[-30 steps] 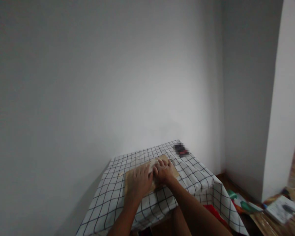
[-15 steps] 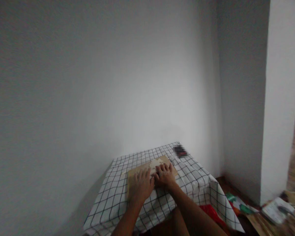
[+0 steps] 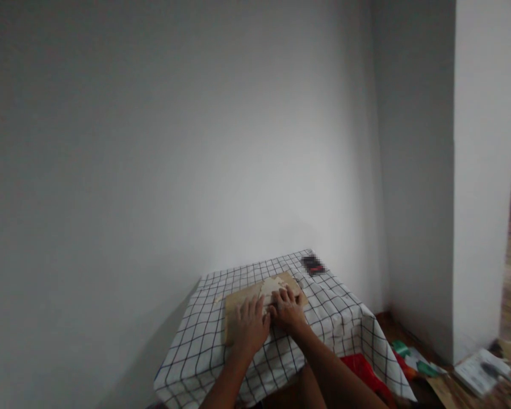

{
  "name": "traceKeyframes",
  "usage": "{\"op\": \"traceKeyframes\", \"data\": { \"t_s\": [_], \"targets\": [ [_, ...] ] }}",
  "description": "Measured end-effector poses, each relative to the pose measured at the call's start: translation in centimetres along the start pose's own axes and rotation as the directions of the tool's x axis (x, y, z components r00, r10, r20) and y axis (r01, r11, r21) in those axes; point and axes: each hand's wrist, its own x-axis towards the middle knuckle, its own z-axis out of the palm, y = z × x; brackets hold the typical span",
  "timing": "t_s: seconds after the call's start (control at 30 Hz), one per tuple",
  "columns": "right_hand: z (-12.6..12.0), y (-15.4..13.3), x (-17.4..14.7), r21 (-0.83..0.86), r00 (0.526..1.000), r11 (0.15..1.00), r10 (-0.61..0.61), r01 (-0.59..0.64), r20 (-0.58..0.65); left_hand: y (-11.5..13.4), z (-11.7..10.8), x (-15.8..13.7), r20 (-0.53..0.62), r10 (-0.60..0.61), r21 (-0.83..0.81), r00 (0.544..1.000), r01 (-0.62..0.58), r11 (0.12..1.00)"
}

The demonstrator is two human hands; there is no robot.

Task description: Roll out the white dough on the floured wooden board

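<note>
A thin tan board (image 3: 234,304) lies on the checked cloth, with a pale, ragged-edged piece (image 3: 271,285) on it that looks like dough or paper. My left hand (image 3: 252,326) rests palm down over the board's near left part, its fingers stretched forward and slightly apart. Beside it, my right hand (image 3: 289,311) presses on the near right part, fingers a little bent and touching the pale piece's edge. The two thumbs come close together. Whatever lies under the palms is hidden.
A white cloth with dark checks (image 3: 196,341) covers the small table against a wall (image 3: 238,142). A blurred-out dark item (image 3: 313,264) lies at the far right corner. Below, a red thing (image 3: 364,375) shows by my legs, and papers (image 3: 479,369) litter the floor at right.
The view has shifted slightly. Both hands stay on the board in nearly the same places, with only small finger movements.
</note>
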Motion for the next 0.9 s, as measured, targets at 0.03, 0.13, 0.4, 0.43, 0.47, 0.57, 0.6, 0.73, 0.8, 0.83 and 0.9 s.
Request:
{"op": "traceKeyframes", "data": {
  "t_s": [0.03,0.13,0.4,0.43,0.47,0.57,0.6,0.73,0.8,0.83,0.9],
  "targets": [
    [-0.1,0.0,-0.1,-0.002,1.000,1.000,0.001,-0.001,0.001,0.0,0.1,-0.1,-0.003,-0.004,0.000,1.000,0.004,1.000],
    [-0.3,-0.1,-0.5,-0.009,1.000,1.000,0.002,-0.002,0.000,0.1,0.4,-0.6,-0.015,-0.010,-0.009,1.000,0.010,1.000],
    [-0.4,-0.2,-1.7,-0.004,1.000,1.000,-0.003,0.003,0.004,0.4,0.5,-1.9,-0.018,-0.016,-0.029,1.000,0.015,0.999],
    [-0.3,-0.2,-1.8,-0.002,1.000,1.000,-0.003,0.003,0.007,0.4,0.4,-2.1,-0.018,-0.015,-0.031,1.000,0.015,0.999],
    [-0.3,-0.2,-2.0,0.001,1.000,1.000,-0.002,0.002,0.010,0.4,0.4,-2.2,-0.017,-0.014,-0.035,1.000,0.013,0.999],
    [-0.3,-0.2,-2.3,0.012,1.000,1.000,0.001,-0.001,0.012,0.5,0.5,-2.6,-0.021,-0.012,-0.048,1.000,0.011,0.999],
    [-0.3,-0.3,-2.4,0.016,1.000,1.000,0.000,0.000,0.012,0.5,0.5,-2.7,-0.026,-0.011,-0.050,1.000,0.010,0.999],
    [-0.6,-0.4,-2.8,0.022,0.999,1.000,0.014,-0.015,0.030,0.5,0.4,-3.2,-0.038,0.000,-0.051,0.999,-0.002,0.999],
    [-0.7,-0.6,-3.0,0.020,0.999,0.999,0.029,-0.030,0.043,0.6,0.3,-3.4,-0.045,0.002,-0.054,0.999,-0.004,0.999],
    [-0.7,-0.6,-3.0,0.018,0.998,0.999,0.036,-0.037,0.047,0.6,0.3,-3.5,-0.046,0.000,-0.057,0.999,-0.002,0.998],
    [-0.9,-0.8,-3.1,0.016,0.997,0.999,0.048,-0.049,0.055,0.7,0.2,-3.6,-0.046,-0.005,-0.068,0.999,0.002,0.998]
  ]
}}
